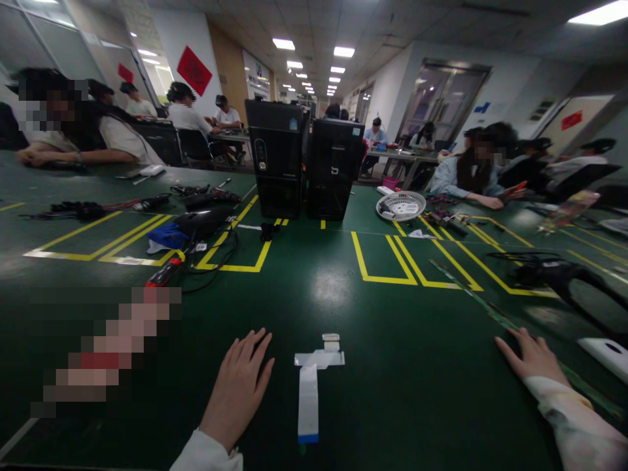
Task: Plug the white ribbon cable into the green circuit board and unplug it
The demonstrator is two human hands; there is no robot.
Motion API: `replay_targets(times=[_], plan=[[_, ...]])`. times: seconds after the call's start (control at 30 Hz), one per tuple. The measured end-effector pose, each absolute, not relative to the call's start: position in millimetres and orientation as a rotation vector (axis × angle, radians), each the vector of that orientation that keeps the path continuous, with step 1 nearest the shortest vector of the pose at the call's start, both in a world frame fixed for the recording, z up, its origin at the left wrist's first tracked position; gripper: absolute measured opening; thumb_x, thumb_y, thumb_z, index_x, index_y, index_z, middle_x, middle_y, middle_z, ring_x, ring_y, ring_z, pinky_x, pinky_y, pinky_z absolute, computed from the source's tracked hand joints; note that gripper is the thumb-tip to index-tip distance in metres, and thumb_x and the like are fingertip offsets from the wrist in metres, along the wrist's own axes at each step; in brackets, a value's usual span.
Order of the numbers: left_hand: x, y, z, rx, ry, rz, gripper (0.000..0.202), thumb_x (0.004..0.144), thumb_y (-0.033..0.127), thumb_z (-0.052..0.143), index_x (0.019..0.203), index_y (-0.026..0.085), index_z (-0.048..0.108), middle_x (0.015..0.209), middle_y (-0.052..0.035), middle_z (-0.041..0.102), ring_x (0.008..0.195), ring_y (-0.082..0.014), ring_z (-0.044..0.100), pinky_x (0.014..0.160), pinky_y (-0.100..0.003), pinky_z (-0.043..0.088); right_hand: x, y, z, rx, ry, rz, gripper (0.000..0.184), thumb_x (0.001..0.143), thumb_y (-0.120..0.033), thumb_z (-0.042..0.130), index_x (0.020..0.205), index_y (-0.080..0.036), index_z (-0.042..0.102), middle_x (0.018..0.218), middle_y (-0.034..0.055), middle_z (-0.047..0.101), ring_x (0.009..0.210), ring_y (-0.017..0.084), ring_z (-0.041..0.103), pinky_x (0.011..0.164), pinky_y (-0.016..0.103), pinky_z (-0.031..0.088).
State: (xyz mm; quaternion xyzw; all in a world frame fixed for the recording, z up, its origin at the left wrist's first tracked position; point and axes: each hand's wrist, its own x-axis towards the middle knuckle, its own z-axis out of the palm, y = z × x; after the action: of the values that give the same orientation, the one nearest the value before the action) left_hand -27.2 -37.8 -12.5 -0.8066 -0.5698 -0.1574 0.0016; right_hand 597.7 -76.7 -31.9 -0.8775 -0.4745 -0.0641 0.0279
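My left hand (pixel 240 376) lies palm down on the green table (pixel 392 405), its fingers stretched out and slightly apart, with nothing in it. Just right of it is a white flat ribbon cable (pixel 308 402) with a blue end towards me, folded sideways near its middle, with a small connector (pixel 331 338) at the far end. My right hand (pixel 532 356) rests with spread fingers at the right, over or beside a long, narrow green strip (pixel 483 307). Whether its fingers touch that strip I cannot tell.
Two black computer towers (pixel 277 160) stand at the back. Left are a red-black handled tool (pixel 164 273), partly pixelated, and dark cables (pixel 81 210). Right are a round white basket (pixel 401 206), a black frame-like object (pixel 554 271) and yellow tape outlines (pixel 390 280). Several people sit around.
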Motion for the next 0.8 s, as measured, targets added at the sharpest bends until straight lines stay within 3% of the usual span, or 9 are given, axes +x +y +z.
replay_targets(times=[0.17,0.3,0.4,0.6,0.8], plan=[[-27.6,-37.7,-12.8,-2.534,-1.787,-0.472,0.046,0.093,0.037,0.039,0.134,0.018,0.047,0.137,-0.0108,0.049,0.128,-0.0293,0.042,0.103,-0.052,0.036,586.4,-85.5,-22.0,-2.695,-1.529,-0.237,0.069,0.085,-0.050,0.017,0.126,-0.006,0.051,0.147,0.0196,0.028,0.137,0.035,0.017,0.102,0.052,0.026],[-27.0,-37.4,-12.2,-2.521,-1.785,-0.444,0.046,0.092,0.036,0.039,0.133,0.017,0.048,0.137,-0.0123,0.049,0.126,-0.0307,0.044,0.102,-0.053,0.037,584.4,-88.4,-16.6,-2.633,-1.493,-0.332,0.070,0.086,-0.051,0.017,0.127,-0.004,0.048,0.139,0.0254,0.038,0.127,0.036,0.037,0.101,0.047,0.032],[-26.7,-37.6,-11.4,-2.531,-1.782,-0.448,0.046,0.093,0.036,0.038,0.133,0.017,0.048,0.137,-0.0114,0.049,0.127,-0.0296,0.043,0.103,-0.052,0.036,587.0,-87.9,-16.2,-2.668,-1.402,-0.205,0.070,0.085,-0.055,0.019,0.127,-0.008,0.050,0.132,0.0266,0.044,0.118,0.039,0.047,0.097,0.047,0.036],[-26.4,-38.0,-11.4,-2.540,-1.798,-0.449,0.046,0.093,0.038,0.037,0.134,0.019,0.047,0.138,-0.0104,0.048,0.128,-0.0285,0.042,0.103,-0.051,0.036,594.7,-84.8,-22.4,-2.616,-1.380,-0.012,0.071,0.081,-0.056,0.021,0.126,-0.009,0.049,0.132,0.0257,0.042,0.127,0.038,0.038,0.099,0.048,0.035],[-25.6,-37.9,-10.0,-2.528,-1.791,-0.452,0.045,0.093,0.037,0.038,0.133,0.018,0.048,0.137,-0.0110,0.049,0.127,-0.0291,0.043,0.103,-0.051,0.037,603.8,-83.7,-21.3,-2.583,-1.401,0.046,0.069,0.082,-0.056,0.024,0.126,-0.007,0.047,0.125,0.0263,0.046,0.123,0.035,0.043,0.097,0.042,0.037]])
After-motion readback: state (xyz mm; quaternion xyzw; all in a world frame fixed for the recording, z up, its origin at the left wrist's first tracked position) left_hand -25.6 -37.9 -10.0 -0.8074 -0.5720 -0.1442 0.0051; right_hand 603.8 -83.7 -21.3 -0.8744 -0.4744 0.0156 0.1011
